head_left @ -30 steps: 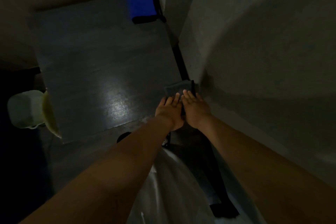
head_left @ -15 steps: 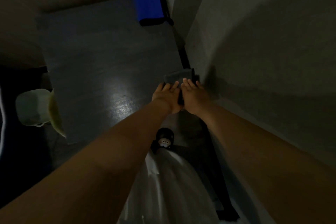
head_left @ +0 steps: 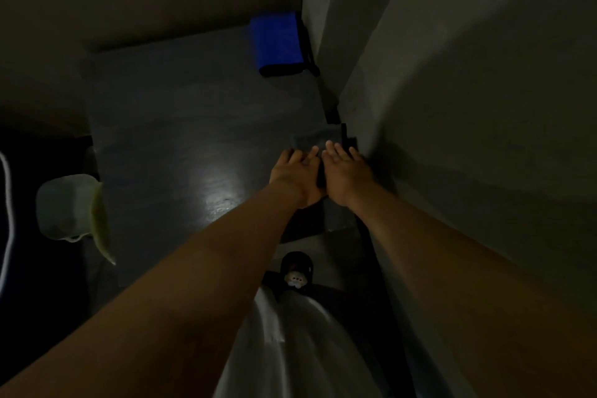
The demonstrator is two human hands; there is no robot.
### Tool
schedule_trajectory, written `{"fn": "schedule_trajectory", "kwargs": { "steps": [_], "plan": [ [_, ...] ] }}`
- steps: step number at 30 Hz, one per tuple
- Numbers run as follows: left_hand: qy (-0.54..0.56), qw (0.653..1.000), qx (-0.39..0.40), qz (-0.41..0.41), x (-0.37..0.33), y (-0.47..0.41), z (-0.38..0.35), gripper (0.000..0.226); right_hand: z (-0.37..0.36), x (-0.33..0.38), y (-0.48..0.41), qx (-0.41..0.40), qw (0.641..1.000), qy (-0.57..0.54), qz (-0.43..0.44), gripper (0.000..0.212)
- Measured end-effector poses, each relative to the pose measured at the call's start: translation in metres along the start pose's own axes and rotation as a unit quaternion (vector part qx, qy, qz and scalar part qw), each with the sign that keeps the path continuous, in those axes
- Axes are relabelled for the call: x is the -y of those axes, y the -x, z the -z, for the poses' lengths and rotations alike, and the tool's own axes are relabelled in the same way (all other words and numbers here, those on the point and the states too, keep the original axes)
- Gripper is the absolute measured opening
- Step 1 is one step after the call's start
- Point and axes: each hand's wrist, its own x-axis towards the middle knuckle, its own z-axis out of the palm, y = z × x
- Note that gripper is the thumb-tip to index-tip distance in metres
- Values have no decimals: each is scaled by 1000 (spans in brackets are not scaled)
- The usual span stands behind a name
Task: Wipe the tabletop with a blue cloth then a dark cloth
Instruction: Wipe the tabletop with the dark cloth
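1. Head view, far left: a pale cord (head_left: 4,220) curves down the dark edge of the picture, and beside it a pale bucket (head_left: 66,207) sits lower than the table, with a yellowish cloth (head_left: 100,226) hanging at the table's left edge.
2. Next comes the tabletop (head_left: 181,126), dark and dimly lit, with one bright patch of reflected light near its front half.
3. At the far right corner of the table lies the blue cloth (head_left: 277,39), folded, with a dark edge along its near side, close to the wall and well apart from the hands.
4. The left hand (head_left: 295,176) lies flat, palm down, fingers stretched forward and close together, pressing on the dark cloth (head_left: 318,139).
5. The dark cloth sits near the table's right edge, just beside the wall, with its far part showing beyond the fingertips.
6. The right hand (head_left: 345,171) lies flat as well, fingers extended, touching the left hand side by side on the same cloth; neither hand pinches it.
7. Below the forearms a white garment (head_left: 290,349) and a small dark slipper (head_left: 297,271) show.
8. A grey wall (head_left: 484,107) fills the right side.
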Motion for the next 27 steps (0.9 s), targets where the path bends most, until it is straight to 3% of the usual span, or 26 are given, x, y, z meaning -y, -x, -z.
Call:
{"fn": "schedule_trajectory", "kwargs": {
  "steps": [27],
  "plan": [
    [43,996,-82,16,62,-55,49,81,73,17,-77,-43,999,-17,-2,73]
  ]
}}
